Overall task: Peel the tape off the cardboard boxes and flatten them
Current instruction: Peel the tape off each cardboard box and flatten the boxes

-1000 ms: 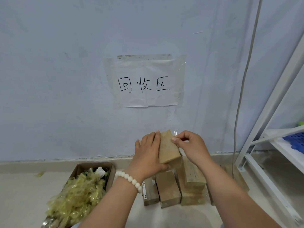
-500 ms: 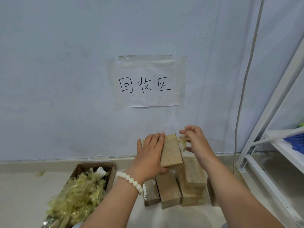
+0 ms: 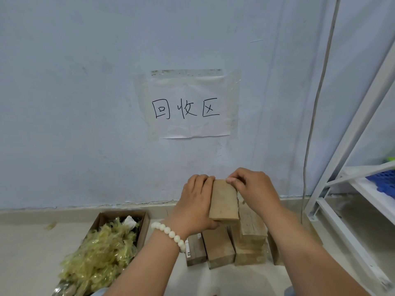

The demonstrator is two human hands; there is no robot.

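A small tan cardboard box [image 3: 223,199] is held up in front of the wall. My left hand [image 3: 195,204] grips it from the left, fingers curled over its far end and thumb under its near end. My right hand [image 3: 254,188] sits at the box's top right corner, fingertips pinching at the edge there; whether tape is between them I cannot tell. Several more small cardboard boxes [image 3: 218,246] stand packed together on the floor below my hands.
An open carton [image 3: 144,223] at the lower left is heaped with yellowish peeled tape [image 3: 100,259]. A white metal shelf rack [image 3: 350,189] stands at the right, a cable hanging beside it. A paper sign is taped to the wall ahead.
My right hand lifted off the box's top corner to the right with a scrap of tape, then came back down to that corner. The box has tilted a little lower in my left hand.
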